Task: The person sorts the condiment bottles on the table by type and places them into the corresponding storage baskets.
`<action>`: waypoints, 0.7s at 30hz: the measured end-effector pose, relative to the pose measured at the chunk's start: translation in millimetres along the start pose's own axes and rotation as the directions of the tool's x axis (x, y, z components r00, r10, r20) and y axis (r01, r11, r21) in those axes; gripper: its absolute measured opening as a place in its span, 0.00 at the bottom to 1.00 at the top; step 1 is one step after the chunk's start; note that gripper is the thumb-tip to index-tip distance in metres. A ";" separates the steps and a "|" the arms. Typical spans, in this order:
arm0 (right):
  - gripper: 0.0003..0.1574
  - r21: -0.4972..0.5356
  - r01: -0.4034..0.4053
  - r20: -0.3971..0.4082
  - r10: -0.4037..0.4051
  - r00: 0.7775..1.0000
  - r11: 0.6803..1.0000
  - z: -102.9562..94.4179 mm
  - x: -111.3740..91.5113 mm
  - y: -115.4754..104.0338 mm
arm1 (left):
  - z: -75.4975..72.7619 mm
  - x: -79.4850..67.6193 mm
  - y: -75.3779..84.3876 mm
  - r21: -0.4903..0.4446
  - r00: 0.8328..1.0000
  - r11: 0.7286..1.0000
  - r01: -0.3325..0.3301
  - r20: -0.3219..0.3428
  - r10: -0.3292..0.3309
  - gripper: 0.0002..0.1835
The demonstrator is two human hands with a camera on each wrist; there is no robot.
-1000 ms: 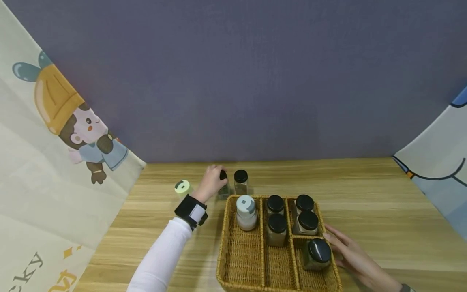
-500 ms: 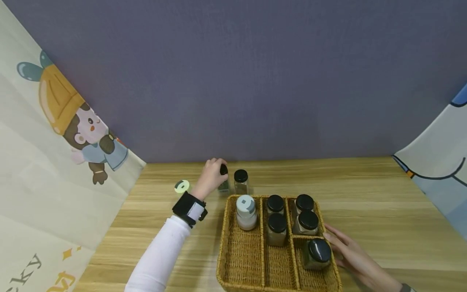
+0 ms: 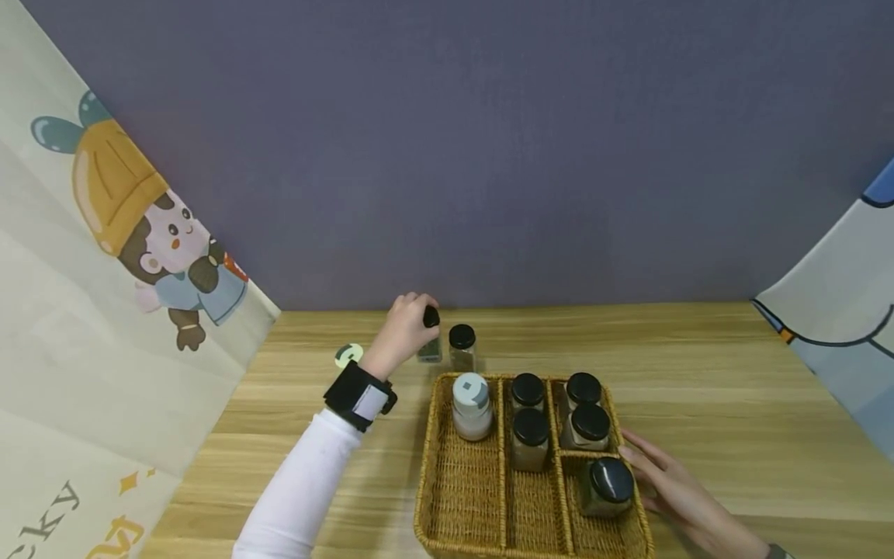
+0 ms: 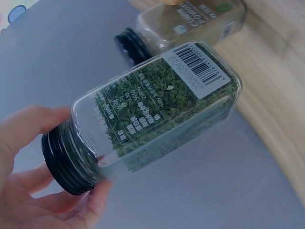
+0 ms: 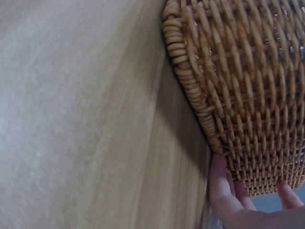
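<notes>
By its black lid, my left hand grips a glass jar of dried green herbs behind the basket. In the left wrist view the thumb and fingers curl round the lid, and a barcode label shows near the jar's base. Just right of it stands a cumin powder jar, also black-lidded. My right hand rests its extended fingers against the right side of the woven basket. The right wrist view shows these fingers low along the wicker wall.
Inside the basket are a white-capped bottle at left, two black-lidded jars in the middle, and several at right, including a wide jar. A pale green lid shows left of my left hand. A grey-blue wall stands behind.
My left hand has carried the herb jar slightly up and back, away from the basket's rim. The right hand and basket have stayed in place.
</notes>
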State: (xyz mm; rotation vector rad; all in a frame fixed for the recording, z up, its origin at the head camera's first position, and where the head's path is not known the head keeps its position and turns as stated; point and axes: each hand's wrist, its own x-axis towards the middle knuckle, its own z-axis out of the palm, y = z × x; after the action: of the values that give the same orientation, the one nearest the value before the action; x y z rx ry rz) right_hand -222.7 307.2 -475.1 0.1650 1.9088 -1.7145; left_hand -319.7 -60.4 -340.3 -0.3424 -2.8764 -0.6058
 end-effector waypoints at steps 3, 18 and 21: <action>0.44 0.000 0.001 0.006 -0.001 1.000 1.000 -5.2 5.8 -2.1 | -1.8 3.4 5.4 0.009 1.000 1.000 -0.002 -0.004 0.002 0.17; 0.45 -0.020 0.007 0.050 -0.006 0.999 1.000 -31.6 35.6 -14.9 | -11.3 17.1 38.5 0.043 1.000 0.999 -0.015 -0.021 0.016 0.17; 0.45 -0.016 0.007 0.050 -0.006 0.999 1.000 -32.2 36.7 -14.0 | -12.7 16.3 43.2 0.043 1.000 0.999 -0.018 -0.016 0.018 0.17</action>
State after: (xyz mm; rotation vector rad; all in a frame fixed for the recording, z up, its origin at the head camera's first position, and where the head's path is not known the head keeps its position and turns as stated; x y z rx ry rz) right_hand -270.0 325.2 -479.7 0.1096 1.8882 -1.6918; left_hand -322.4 -24.2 -309.1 -0.3548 -2.8628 -0.5409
